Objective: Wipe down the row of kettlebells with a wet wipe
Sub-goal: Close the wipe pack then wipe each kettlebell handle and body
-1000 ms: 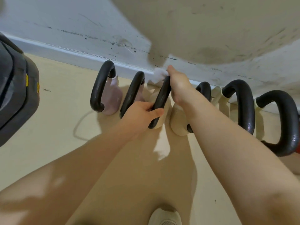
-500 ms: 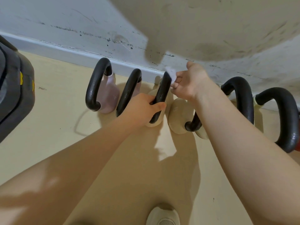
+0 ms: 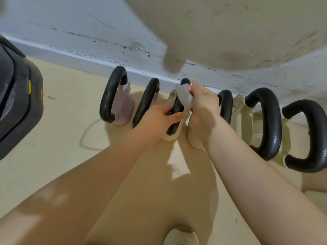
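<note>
Nearest me, my white shoe rests on the beige floor. Further out, my left hand is wrapped around the lower part of the third kettlebell's black handle. Just beyond, my right hand pinches the wet wipe against the same handle's upper part. The kettlebells line the scuffed wall, pink ones leftmost, cream ones to the right.

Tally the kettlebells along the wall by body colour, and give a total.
Pink-bodied kettlebells with black handles: 2
Cream-bodied kettlebells with black handles: 4
Total: 6
</note>
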Demonstrator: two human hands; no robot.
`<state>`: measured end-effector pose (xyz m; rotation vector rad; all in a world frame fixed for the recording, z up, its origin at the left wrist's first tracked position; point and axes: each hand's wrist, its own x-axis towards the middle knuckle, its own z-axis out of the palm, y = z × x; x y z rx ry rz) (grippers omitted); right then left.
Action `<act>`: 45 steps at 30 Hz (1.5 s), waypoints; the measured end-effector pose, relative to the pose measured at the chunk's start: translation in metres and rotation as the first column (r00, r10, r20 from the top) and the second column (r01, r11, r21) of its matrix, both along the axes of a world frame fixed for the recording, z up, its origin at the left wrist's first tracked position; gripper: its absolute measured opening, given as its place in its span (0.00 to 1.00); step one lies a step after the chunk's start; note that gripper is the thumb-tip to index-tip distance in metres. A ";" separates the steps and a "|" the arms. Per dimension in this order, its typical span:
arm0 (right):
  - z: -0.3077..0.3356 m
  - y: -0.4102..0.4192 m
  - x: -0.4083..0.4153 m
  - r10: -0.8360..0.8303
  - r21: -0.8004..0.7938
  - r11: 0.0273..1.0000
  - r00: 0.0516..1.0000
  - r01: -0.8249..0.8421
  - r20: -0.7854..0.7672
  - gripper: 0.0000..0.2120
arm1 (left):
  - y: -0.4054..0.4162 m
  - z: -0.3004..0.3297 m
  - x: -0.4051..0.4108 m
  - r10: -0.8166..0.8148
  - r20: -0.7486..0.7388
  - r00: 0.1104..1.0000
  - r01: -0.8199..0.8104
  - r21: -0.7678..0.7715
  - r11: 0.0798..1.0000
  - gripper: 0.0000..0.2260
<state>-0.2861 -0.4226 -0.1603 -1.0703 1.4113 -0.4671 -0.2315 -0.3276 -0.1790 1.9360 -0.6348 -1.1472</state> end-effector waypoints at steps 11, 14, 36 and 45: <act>0.001 0.002 0.003 0.237 0.114 0.969 0.958 -0.220 -0.164 0.14 | 0.014 -0.009 0.004 -0.028 -0.049 0.998 0.027 -0.004 1.000 0.11; -0.001 -0.007 0.007 0.112 0.086 0.991 0.987 -0.103 -0.116 0.14 | 0.025 -0.015 0.000 -0.125 0.007 0.992 0.125 -0.028 0.992 0.11; -0.012 0.007 -0.003 0.146 -0.212 0.963 0.983 -0.167 -0.112 0.16 | 0.019 -0.022 -0.007 -0.240 0.240 0.941 0.263 -0.067 0.963 0.06; -0.053 0.071 -0.035 0.294 -0.548 0.792 0.955 -0.269 -0.043 0.13 | 0.035 -0.001 0.001 -0.290 0.428 0.856 0.268 0.112 0.957 0.09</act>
